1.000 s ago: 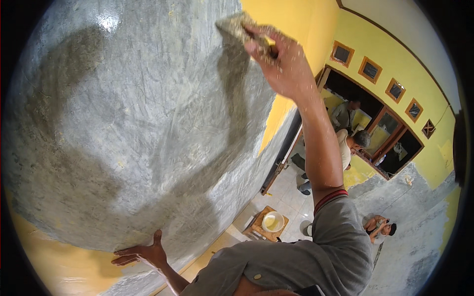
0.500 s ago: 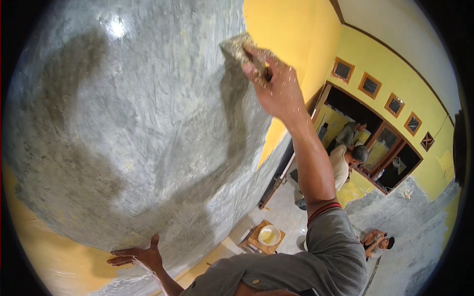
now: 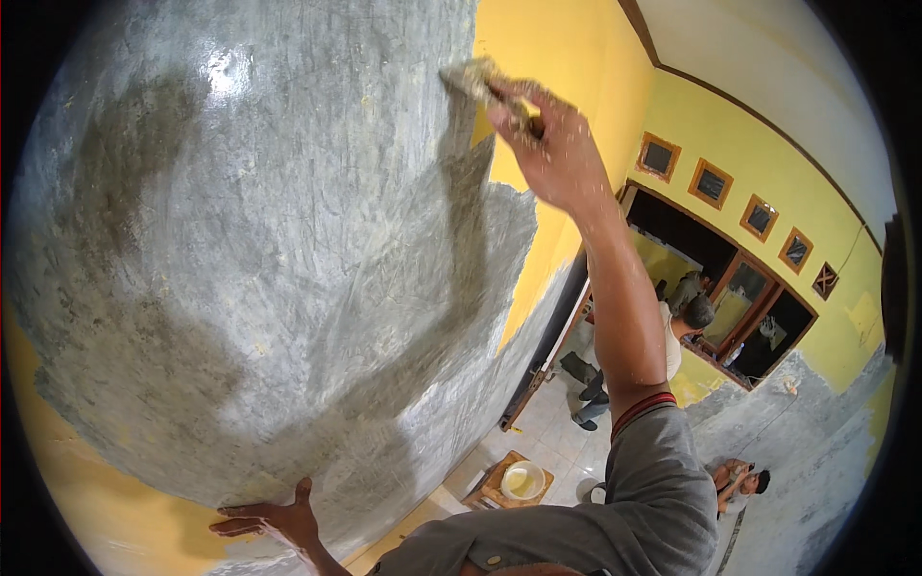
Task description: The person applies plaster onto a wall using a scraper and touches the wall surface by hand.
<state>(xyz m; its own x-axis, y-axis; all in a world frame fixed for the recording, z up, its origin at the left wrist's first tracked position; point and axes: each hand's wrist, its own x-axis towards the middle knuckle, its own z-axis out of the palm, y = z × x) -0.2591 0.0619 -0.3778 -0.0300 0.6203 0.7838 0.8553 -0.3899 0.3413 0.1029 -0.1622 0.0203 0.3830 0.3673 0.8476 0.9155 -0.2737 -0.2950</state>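
Raised high, my right hand (image 3: 549, 144) is closed round a scraper (image 3: 471, 77), a flat-bladed tool crusted with pale crumbs. Its blade lies against the wall (image 3: 317, 192), where grey surface meets yellow paint (image 3: 523, 48). Pale flecks cling to my fingers and forearm. The scraper's handle is mostly hidden in my grip. Low on the left, my left hand (image 3: 279, 523) rests on the wall with fingers spread, by the lower border of the grey area. It holds nothing.
A white bucket (image 3: 523, 480) stands on a small wooden stool (image 3: 485, 488) below. Beyond my right arm, a person (image 3: 677, 336) stands by a window opening (image 3: 759, 298). Another person (image 3: 740, 485) sits against the far wall. A door edge (image 3: 547, 370) stands near the yellow wall.
My right hand has shifted slightly right, and the scraper blade has tilted. A yellow patch under it is now visible. The standing person is more hidden behind my arm. My left hand stays on the wall.
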